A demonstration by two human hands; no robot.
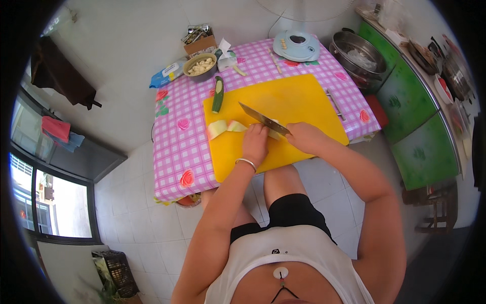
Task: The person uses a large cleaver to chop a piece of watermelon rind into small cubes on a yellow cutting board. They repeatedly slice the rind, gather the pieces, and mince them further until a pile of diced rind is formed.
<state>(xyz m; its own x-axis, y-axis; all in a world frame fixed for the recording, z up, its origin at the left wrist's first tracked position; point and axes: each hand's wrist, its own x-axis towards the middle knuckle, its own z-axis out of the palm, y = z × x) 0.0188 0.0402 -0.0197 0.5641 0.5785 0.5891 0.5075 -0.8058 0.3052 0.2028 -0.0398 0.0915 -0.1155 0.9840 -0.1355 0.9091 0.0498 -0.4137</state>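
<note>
A kitchen knife (260,117) is gripped by its handle in the right hand (305,138), the fingers wrapped around it, its greyish blade angled toward the far left over a yellow cutting board (288,93). Beside the blade, a pale piece of melon-like produce (274,134) is partly covered by the left hand (255,144), whose fingers are bent and bunched together — whether the piece is pinched cannot be told. To that hand's left, two thick wedges (217,129), creamy white to pale green with reddish edges, are set on the board. A dark green, cucumber-shaped vegetable (217,101) — pale where cut — is laid across the board's far edge on the tabletop (169,142).
</note>
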